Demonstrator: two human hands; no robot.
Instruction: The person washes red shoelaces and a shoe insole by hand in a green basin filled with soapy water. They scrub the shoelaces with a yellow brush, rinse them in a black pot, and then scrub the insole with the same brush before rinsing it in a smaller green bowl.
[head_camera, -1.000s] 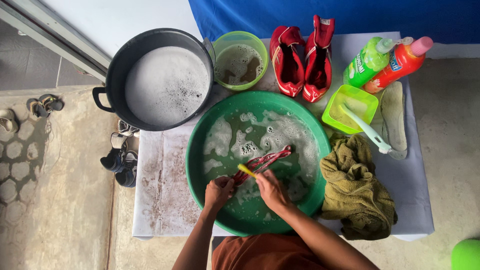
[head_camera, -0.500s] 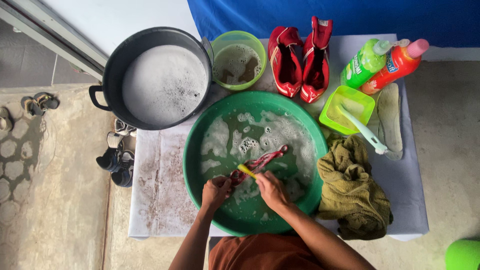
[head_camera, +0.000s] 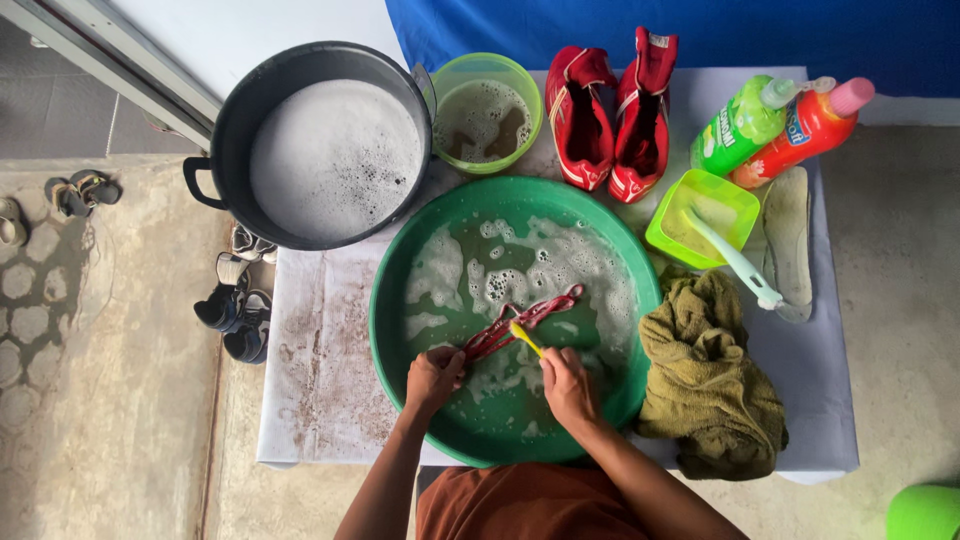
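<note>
Nearest me, both hands work inside the green basin (head_camera: 395, 310) of soapy water. The left hand (head_camera: 433, 378) is closed, pinching the near end of red shoelaces (head_camera: 525, 320) that trail away across the suds. The right hand (head_camera: 567, 385) is curled round what looks like a small yellow brush (head_camera: 526, 338), its tip touching the laces. Right of the basin lies an olive towel (head_camera: 710, 385). Farther off stand red shoes (head_camera: 615, 115) and a black pot (head_camera: 225, 140) of foam.

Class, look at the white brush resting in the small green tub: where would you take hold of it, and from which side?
Probably by the handle end of the white brush, coming from the towel side: that end juts over the green tub rim, while the head sits inside.
</note>
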